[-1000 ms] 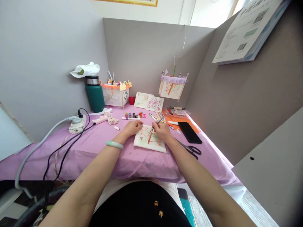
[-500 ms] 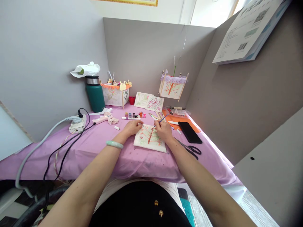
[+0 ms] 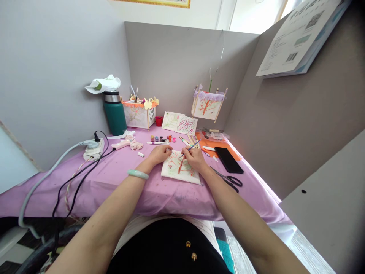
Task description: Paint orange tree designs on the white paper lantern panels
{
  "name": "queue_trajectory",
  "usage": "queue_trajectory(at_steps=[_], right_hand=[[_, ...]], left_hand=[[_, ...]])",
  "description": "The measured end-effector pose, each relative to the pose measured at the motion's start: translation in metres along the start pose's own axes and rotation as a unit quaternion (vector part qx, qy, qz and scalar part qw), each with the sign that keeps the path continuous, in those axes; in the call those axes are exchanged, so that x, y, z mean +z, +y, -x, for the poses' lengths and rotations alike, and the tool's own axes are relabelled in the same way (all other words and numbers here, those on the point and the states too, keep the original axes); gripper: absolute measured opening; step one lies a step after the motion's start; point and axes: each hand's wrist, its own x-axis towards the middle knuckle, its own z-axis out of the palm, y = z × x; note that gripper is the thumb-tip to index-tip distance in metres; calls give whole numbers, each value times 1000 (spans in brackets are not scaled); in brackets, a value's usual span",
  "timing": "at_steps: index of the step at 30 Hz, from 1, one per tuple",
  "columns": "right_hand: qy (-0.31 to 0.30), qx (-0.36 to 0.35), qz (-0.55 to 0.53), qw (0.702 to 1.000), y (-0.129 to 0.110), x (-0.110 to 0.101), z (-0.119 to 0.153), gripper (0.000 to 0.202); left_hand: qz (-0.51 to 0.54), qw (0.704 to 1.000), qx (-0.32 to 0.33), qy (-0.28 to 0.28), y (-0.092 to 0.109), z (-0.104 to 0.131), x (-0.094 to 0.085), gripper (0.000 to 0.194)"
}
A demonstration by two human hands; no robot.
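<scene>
A white square sheet [image 3: 186,176] painted with a brown-red tree and green and orange strokes lies in front of me on the table. At its upper left corner is my left hand [image 3: 160,154], the fingers bent together on the sheet's edge; a jade-green bangle [image 3: 138,174] circles that wrist. My right hand [image 3: 195,159] is closed round a thin blue paintbrush [image 3: 195,144], tilted with its tip down at the upper part of the tree. Part of the sheet's right side is hidden under this hand. Beyond the sheet stand small paint pots [image 3: 163,139] beside a marker [image 3: 157,143].
Black scissors [image 3: 234,180] and a phone [image 3: 229,160] lie on the right, the phone partly over an orange sheet [image 3: 236,153]. On the left are a pink glue gun [image 3: 122,144], a power strip [image 3: 94,149] with cables and a green bottle [image 3: 115,118]. A painted lantern [image 3: 207,106] hangs behind.
My right hand has shifted slightly left with the paintbrush, whose tip has moved left across the sheet. The left hand and the sheet stay in place.
</scene>
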Motion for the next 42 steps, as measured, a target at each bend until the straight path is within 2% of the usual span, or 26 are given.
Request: queue_trajectory(at_steps=[8,17,24,33,42], right_hand=[[24,-6,32,999,1,1,-1,28],[-36,-7,-59,998,2,3,0,29],[-29,-12,-83,996,3,3,0,29],[3,-16,0,1000,5,5,-2,26],[62,50,101,992,11,5,-4,27]], left_hand=[[1,1000,4,5,-2,-1,1,34],[-4,1000,7,2,-2,0,2,34],[-2,1000,8,5,-4,-1,3,34],[6,1000,8,11,-4,-1,3,34],[4,1000,5,5,-7,-3,5,34]])
